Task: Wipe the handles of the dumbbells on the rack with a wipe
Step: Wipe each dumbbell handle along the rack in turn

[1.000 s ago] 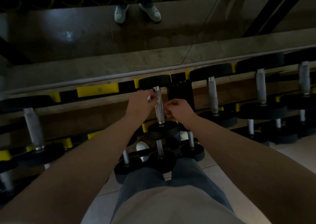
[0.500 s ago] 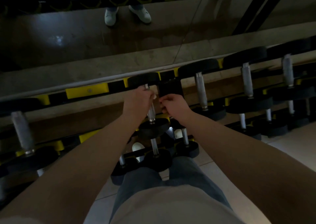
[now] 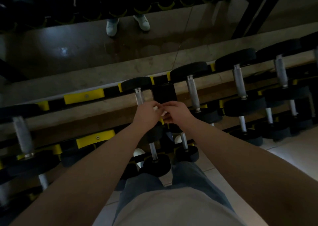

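A black dumbbell with a knurled metal handle [image 3: 139, 96] rests on the upper shelf of the black and yellow rack [image 3: 84, 96]. My left hand [image 3: 147, 113] covers the lower part of that handle. My right hand [image 3: 175, 113] is right beside it, fingers pinched. A small white wipe [image 3: 159, 110] shows between the two hands, and both hold it. Whether the wipe touches the handle is hidden by my fingers. More dumbbells with bare handles [image 3: 193, 94] stand to the right.
A larger dumbbell [image 3: 22, 136] sits at the left of the rack. Smaller dumbbells [image 3: 154, 155] lie on the lower shelf near my legs. A mirror behind the rack reflects white shoes [image 3: 111, 26]. Pale floor tiles [image 3: 292, 153] lie at the right.
Both hands slid down the handle toward its near end, baring its upper part. They came closer together around the wipe. The camera view shifted a little.
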